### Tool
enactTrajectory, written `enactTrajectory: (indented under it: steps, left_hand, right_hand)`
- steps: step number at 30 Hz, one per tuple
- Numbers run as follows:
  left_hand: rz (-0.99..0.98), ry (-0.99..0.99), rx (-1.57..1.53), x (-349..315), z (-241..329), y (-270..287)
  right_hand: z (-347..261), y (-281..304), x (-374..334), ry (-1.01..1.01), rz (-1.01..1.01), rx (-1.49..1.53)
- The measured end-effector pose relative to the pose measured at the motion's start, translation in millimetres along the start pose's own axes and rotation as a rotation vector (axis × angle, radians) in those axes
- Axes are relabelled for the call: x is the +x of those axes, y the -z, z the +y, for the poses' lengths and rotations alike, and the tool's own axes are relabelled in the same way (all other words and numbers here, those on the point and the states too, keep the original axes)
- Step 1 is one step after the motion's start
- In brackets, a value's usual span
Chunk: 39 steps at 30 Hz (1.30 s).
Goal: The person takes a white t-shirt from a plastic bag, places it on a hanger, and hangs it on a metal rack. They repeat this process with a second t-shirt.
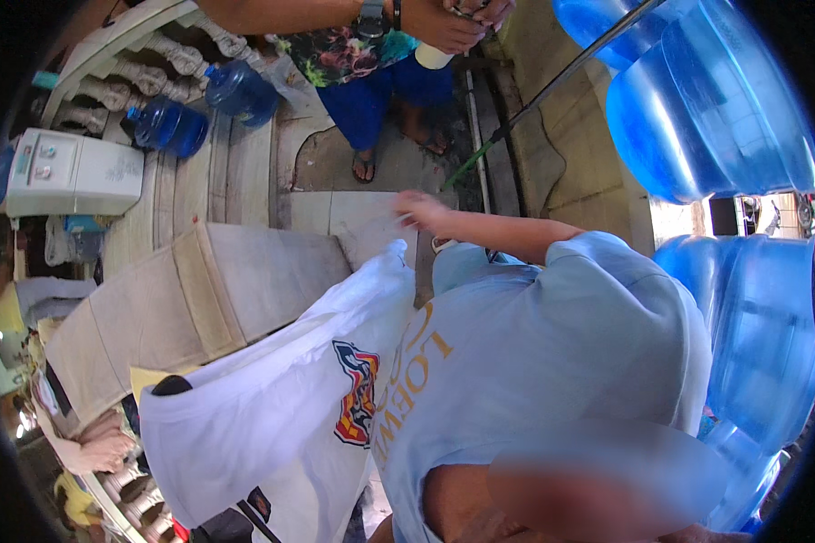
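Note:
Neither my left hand nor my right hand can be made out. A white shirt with a colourful emblem fills the lower left; who wears it cannot be told. Close beside it stands a person in a light blue shirt. That person's bare arm reaches to the middle, ending in a motion-blurred hand above the white shirt's upper end. At the top, another person in a floral shirt and blue shorts holds a pale cup with both hands together.
Large blue water bottles crowd the right side. A dark pole slants at upper right. Two blue bottles and a white water dispenser stand at upper left by a balustrade. A tiled ledge lies at left.

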<state>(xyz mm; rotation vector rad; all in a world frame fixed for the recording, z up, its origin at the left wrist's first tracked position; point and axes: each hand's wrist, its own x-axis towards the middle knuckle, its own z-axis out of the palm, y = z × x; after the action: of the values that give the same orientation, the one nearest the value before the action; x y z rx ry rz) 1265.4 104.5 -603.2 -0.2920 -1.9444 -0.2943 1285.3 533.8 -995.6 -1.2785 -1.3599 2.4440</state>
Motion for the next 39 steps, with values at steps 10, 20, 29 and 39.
enactTrajectory:
  steps: [10,20,29,39]
  left_hand:
    - [-0.148,0.134,-0.113,42,61,-97]
    - [-0.027,0.093,-0.307,59,100,-169]
    - [-0.02,-0.059,-0.367,76,157,-222]
    - [-0.2,-0.192,-0.405,108,264,-282]
  right_hand:
    - [-152,225,-45,1.12,1.022,-0.084]
    - [-196,146,-60,1.17,0.579,0.158]
    - [-262,62,-91,1.262,0.304,-0.006]
    - [-369,55,-51,1.245,0.036,-0.037]
